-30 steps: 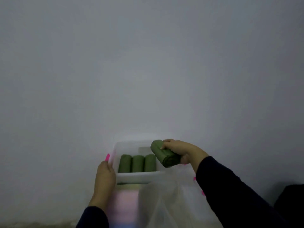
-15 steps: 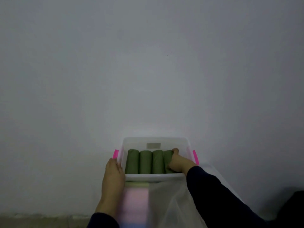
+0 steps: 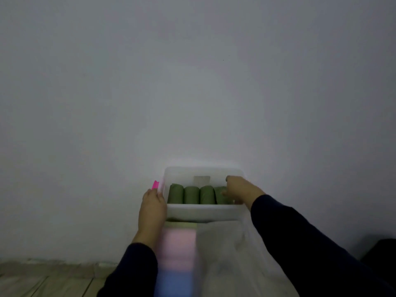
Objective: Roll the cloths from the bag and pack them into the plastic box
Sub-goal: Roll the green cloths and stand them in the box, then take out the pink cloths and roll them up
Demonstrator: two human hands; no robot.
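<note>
Four green cloth rolls [image 3: 190, 194] are lined up snug in the clear plastic box [image 3: 203, 213], which is steadied by the flat left hand [image 3: 152, 207], while the rightmost roll is touched by loosely curled right hand [image 3: 241, 190] fingers.

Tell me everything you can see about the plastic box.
The plastic box is translucent white, rectangular, open-topped, with a pink latch on its left side. It sits level before a pale wall. Four green rolled cloths lie side by side inside. The left hand rests against its left end; the right hand reaches in over the rightmost roll.
</note>
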